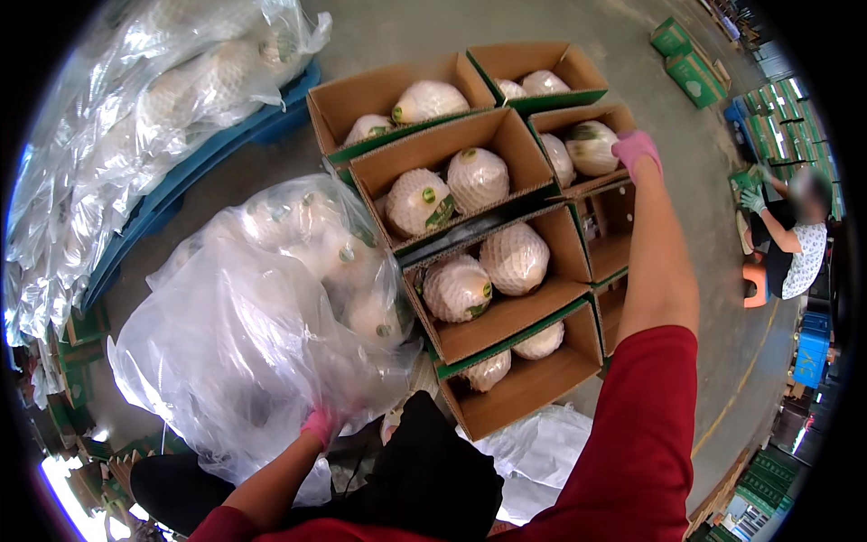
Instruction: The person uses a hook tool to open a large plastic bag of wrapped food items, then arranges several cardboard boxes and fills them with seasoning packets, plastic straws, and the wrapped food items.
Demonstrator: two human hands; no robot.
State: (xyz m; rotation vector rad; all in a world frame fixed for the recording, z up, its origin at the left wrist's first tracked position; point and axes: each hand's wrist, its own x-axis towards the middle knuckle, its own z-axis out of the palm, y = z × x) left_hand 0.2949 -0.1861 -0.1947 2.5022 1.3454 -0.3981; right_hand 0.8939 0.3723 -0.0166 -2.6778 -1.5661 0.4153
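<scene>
My right hand (638, 151), in a pink glove, reaches far out and grips the side of a pomelo (592, 147) in the far-right carton (587, 188). The fruit is in white foam net and film, and another pomelo (557, 161) sits beside it. Close to my body, my left hand (320, 425), also pink-gloved, is closed on the loose edge of a large clear plastic bag (226, 325); its fingers are partly hidden by the film. Several wrapped pomelos (348, 257) show through the bag.
More open cartons (497, 341) stand packed together, several with wrapped pomelos (515, 259) inside. A blue pallet (203, 163) at left bears plastic-covered fruit. White plastic (533, 461) lies near my legs. At right a co-worker (795, 235) sits on an orange stool (755, 285).
</scene>
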